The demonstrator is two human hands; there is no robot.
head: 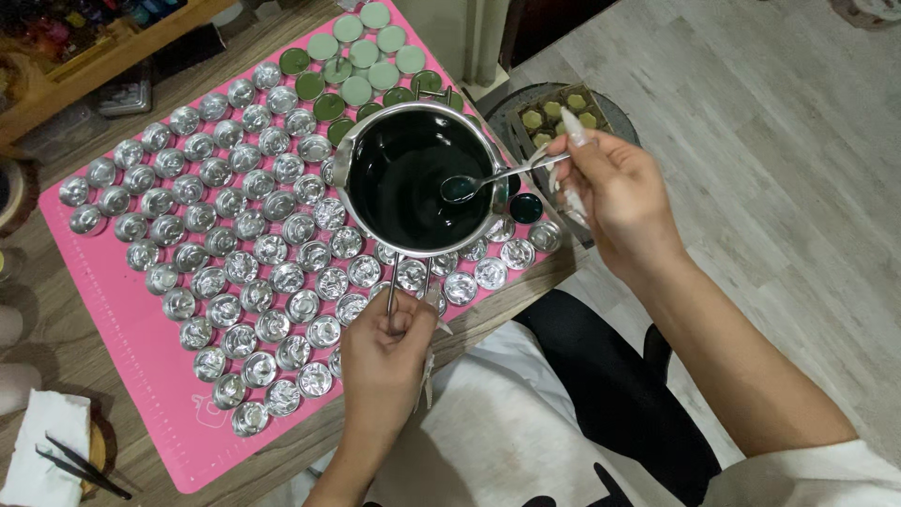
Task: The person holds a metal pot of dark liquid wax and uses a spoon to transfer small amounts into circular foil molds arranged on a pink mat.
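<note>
My left hand grips the wire handle of a steel melting pot that holds dark green liquid wax. The pot hovers over rows of small silver tealight cups on a pink mat. My right hand holds a metal spoon by its handle, with the bowl full of green wax over the pot's right side. Beside the pot's right rim sits one cup freshly filled with dark green wax. Several cups filled with paler and darker green wax stand at the mat's far end.
A wooden table carries the mat. A white cloth with black tweezers lies at the front left. A round tray with yellowish pieces sits behind my right hand. Wooden shelving stands at the far left. Light plank floor lies right.
</note>
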